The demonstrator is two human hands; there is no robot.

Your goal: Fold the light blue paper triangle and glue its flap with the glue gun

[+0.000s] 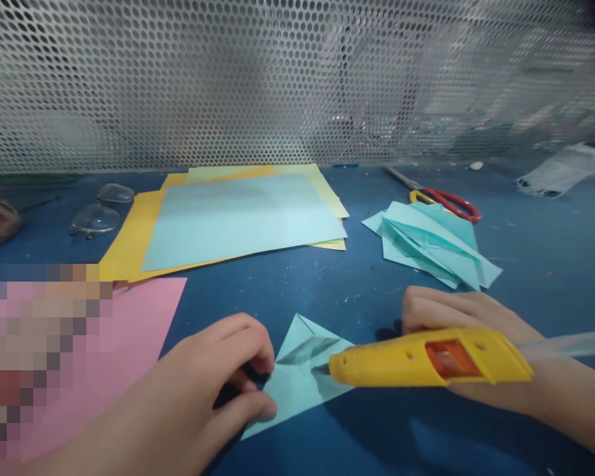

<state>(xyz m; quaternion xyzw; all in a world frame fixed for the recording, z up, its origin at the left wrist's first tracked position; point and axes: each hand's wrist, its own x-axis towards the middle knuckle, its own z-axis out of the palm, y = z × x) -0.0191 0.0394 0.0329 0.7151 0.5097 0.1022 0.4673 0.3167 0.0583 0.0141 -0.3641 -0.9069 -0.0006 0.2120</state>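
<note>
Blue table is taking up the whole lower view, perforated metal screen standing along its far edge. Stack of paper sheets, light blue on top of yellow, is lying centre-back. Pink sheet is lying front left, partly under the left forearm. Pile of folded teal pieces is sitting right of the stack, red-handled scissors just behind and touching it. Eyeglasses are lying far left, beside the yellow sheet.

Right hand is wrapping closed around a yellow glue gun, held level, nozzle pointing left with its tip sitting at the folded teal paper. A clear glue stick is sticking out of the gun's back end.

Left hand is curling, fingers bent inward, fingertips pressing the left edge of that teal paper against the table. The paper is lying front centre between both hands, one flap lifting up.
</note>
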